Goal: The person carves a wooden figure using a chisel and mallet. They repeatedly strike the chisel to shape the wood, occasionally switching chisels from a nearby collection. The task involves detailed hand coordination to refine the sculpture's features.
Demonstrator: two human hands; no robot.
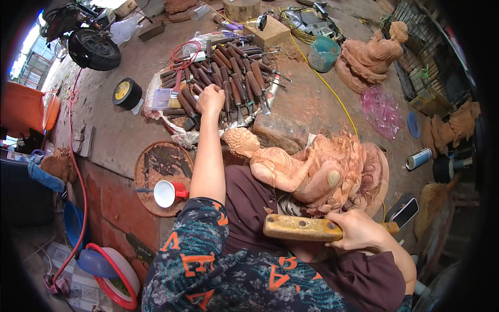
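My left hand (211,100) is stretched out over a pile of carving chisels (228,70) with dark wooden handles. Its fingers are curled closed; what they hold, if anything, is hidden beneath them. In my right hand (359,232), near my lap, is a worn yellowish wooden bar (301,228) with dark round spots, pointing left. Just beyond it a carved wooden seated figure (306,174) lies on its side across my legs, its knobbed head to the left and its round base to the right. Loose shavings cling to its middle.
Left of my knee, a round tray (143,174) holds wood dust and a red-and-white cup (165,194). A brush (175,96) lies among the chisels. At far right stand another carved figure (374,54) and a teal bucket (323,53). A yellow cord (332,92) crosses the floor.
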